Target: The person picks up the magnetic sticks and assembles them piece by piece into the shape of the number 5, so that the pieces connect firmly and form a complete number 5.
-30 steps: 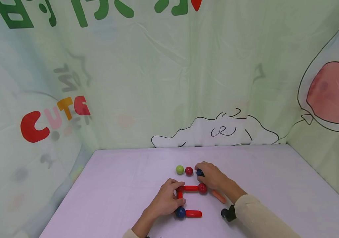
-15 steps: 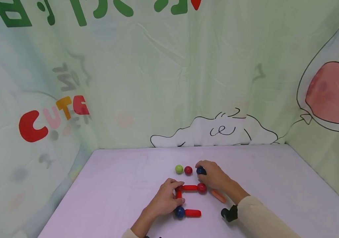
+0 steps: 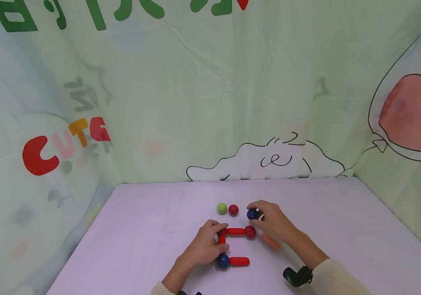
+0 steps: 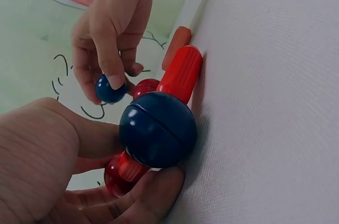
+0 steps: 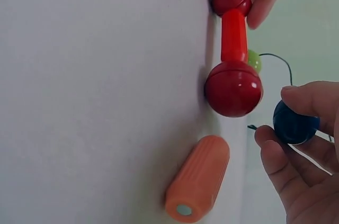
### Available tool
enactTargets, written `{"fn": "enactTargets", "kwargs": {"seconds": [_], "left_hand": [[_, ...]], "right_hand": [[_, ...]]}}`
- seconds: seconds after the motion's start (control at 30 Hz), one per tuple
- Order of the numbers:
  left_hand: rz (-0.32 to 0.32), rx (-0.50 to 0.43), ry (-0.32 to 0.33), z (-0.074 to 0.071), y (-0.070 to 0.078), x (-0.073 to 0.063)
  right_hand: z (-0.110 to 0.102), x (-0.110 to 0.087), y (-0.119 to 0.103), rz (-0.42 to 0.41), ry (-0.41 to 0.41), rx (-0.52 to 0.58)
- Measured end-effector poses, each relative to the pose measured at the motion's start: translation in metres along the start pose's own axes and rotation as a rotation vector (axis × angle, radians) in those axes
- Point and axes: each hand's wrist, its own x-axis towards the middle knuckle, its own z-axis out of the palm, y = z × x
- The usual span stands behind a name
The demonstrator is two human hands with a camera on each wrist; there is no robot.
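My right hand (image 3: 274,221) pinches a dark blue ball (image 3: 252,214) between thumb and fingers, with the ball held up off the table in the right wrist view (image 5: 295,122). My left hand (image 3: 204,243) grips the left side of a joined frame, around its red rod (image 4: 132,167). The frame runs from a blue ball (image 3: 223,261) at the near corner to a red corner ball (image 5: 231,0), partly covered by my fingers in the head view. From there another red rod (image 3: 235,231) leads right to a red ball (image 3: 250,232). A third red rod (image 3: 239,261) sticks out from the near blue ball.
An orange rod (image 5: 197,179) with a pale disc in its end lies right of the frame, under my right hand. A green ball (image 3: 222,208) and a loose red ball (image 3: 233,210) sit behind the frame on the pale table (image 3: 151,229). Printed curtains (image 3: 195,102) hang behind.
My right hand, with the blue ball, has shifted a little to the right, away from the loose red ball, and more of the ball shows. My left hand keeps its grip on the frame.
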Motion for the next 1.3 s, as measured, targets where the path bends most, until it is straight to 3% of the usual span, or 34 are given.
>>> {"fn": "enactTargets", "kwargs": {"seconds": [0.47,0.7,0.87,1.3], "left_hand": [[0.004,-0.036,-0.03,-0.001,-0.001,-0.001],[-0.055,-0.142,-0.081,-0.003,0.001,-0.003],[-0.073,-0.159,-0.088,-0.005,0.002,-0.004],[-0.044,-0.153,-0.098,-0.003,-0.001,-0.004]], "right_hand": [[-0.004,-0.029,-0.01,-0.018,-0.118,0.038],[-0.005,-0.035,-0.009,-0.052,-0.157,0.058],[-0.004,-0.038,-0.009,-0.043,-0.192,0.083],[0.003,-0.048,0.0,-0.041,-0.389,0.143]]}}
